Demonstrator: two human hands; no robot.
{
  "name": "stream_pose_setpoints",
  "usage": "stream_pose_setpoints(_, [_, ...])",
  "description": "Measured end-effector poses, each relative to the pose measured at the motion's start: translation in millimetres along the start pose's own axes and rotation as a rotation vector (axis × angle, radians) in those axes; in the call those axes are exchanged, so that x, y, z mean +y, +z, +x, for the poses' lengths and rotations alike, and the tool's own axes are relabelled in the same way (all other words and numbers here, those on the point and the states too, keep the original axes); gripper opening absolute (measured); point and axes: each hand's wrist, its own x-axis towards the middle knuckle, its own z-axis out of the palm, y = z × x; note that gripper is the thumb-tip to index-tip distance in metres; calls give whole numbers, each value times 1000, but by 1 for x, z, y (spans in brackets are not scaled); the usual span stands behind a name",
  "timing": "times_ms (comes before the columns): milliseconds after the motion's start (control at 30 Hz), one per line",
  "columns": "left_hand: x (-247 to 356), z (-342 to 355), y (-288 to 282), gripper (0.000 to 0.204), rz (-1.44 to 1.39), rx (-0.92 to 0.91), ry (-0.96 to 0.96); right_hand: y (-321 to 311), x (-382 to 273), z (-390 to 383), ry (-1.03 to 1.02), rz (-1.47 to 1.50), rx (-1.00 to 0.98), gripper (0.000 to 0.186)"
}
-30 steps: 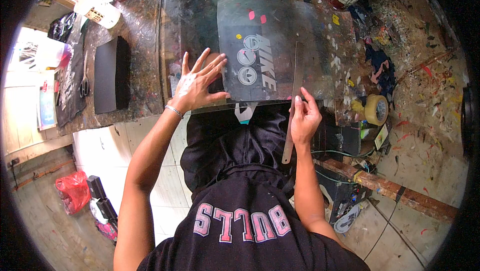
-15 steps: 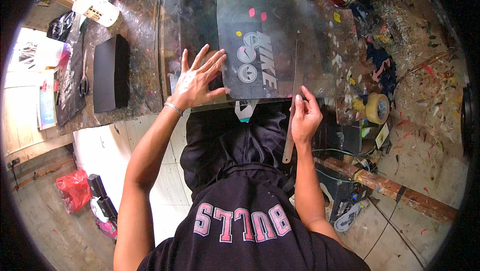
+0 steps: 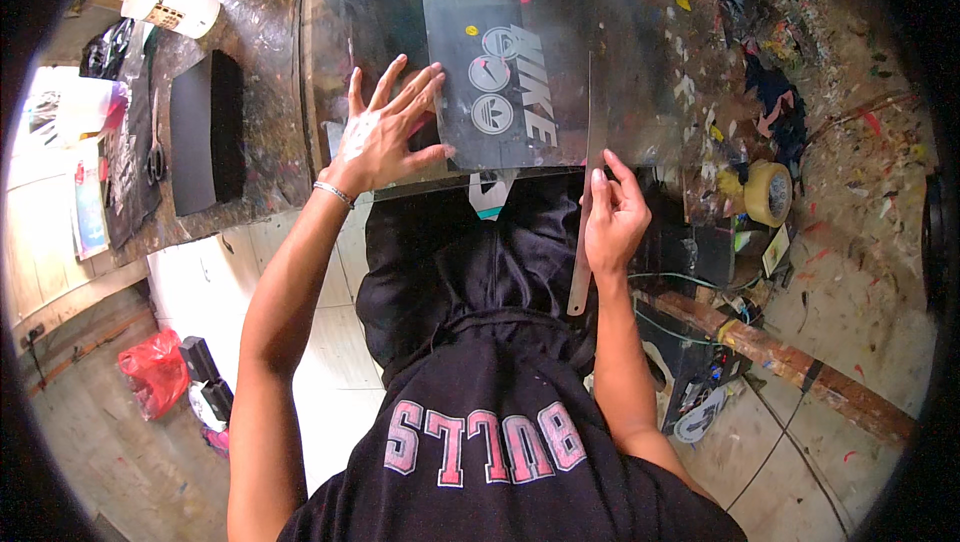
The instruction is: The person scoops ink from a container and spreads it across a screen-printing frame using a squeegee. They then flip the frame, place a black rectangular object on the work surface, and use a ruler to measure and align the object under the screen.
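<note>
Metal ruler (image 3: 581, 252): ran fore-and-aft across clear sheet (image 3: 630, 92)'s near edge
Right hand (image 3: 617, 227): nearer, pinched it
Left hand (image 3: 382, 147): lay spread, sheet's left edge

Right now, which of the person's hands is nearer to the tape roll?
Right. The right hand, holding the metal ruler, has the tape roll off to its right; the left hand is spread at the left edge of the translucent sheet, farther from the roll.

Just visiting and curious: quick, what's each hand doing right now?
Left hand: open, spread by the edge of the sheet, holding nothing.
Right hand: closed, holding the ruler.
</note>
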Motion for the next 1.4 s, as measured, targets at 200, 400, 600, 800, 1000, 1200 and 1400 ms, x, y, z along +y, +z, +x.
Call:
stream_pose_setpoints(200, [0,2,1,95,25,-11,-4,2,4,-4,20,55,-1,32])
stream_pose_setpoints(400, [6,-3,-8,95,53,-84,-42,14,-1,-15,65,12,-59,31])
stream_pose_setpoints(600, [2,1,-2,94,8,1,0,34,-14,-53,-59,-94,-130,30])
stream_pose_setpoints(800, [0,1,-1,94,23,4,5,44,-8,-76,-43,-89,-175,31])
stream_pose_setpoints(1000, [2,1,-2,95,32,-11,-3,47,-9,-72,-49,-82,-186,31])
stream_pose_setpoints(1200, [2,0,-3,94,9,-6,-13,55,0,-71,-89,-46,-151,30])
stream_pose_setpoints(1400, [5,0,-7,94,31,-26,-10,57,6,-72,-99,-69,-142,31])
